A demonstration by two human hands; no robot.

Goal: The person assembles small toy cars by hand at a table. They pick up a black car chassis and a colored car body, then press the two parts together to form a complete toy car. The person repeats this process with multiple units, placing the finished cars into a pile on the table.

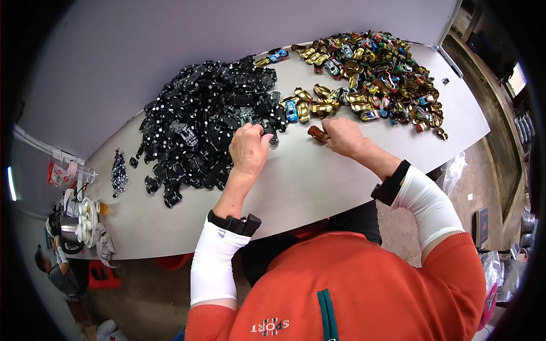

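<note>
At the right edge of a heap of black toy car chassis (199,113), my left hand (249,150) has its fingers curled down, partly hidden from above. A dark car chassis (273,137) shows beside its thumb, apparently in its grip. My right hand (343,136) is closed on a reddish-brown toy car body (317,134), held just above the table in front of the gold bodies. Between the hands and the back wall lie several loose car bodies, among them a blue one (291,111). A large heap of gold and multicoloured car bodies (392,79) spreads behind my right hand.
On the white table (273,210), a small pile of shiny little parts (119,173) lies at the left. White cups (86,221) and a metal pot (69,232) stand beyond the left edge. Another person (60,273) is at far left, near a red stool (102,277).
</note>
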